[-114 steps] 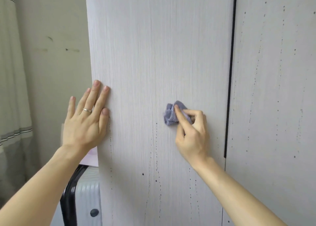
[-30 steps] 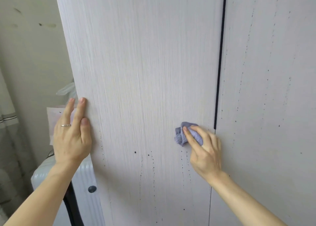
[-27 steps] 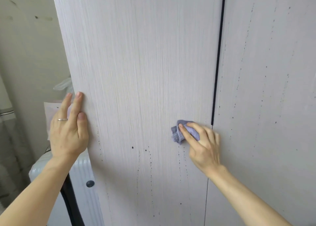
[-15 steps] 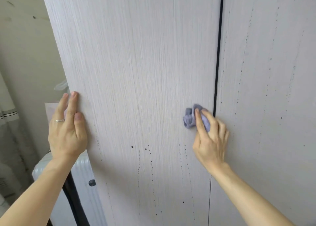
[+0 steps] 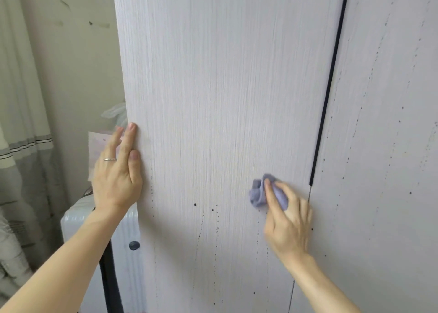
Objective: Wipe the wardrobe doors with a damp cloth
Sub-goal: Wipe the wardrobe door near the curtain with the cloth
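Right hand (image 5: 288, 222) grips cloth (image 5: 257, 194); left hand (image 5: 116, 180) presses door (image 5: 225, 87).

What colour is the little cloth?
Purple-blue; the cloth shows best in the head view.

lilac cloth (image 5: 257, 194), pale door (image 5: 225, 99) (dark-speckled)

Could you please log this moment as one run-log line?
right hand holds cloth against door | left hand flat at door edge | dark spots lower on door
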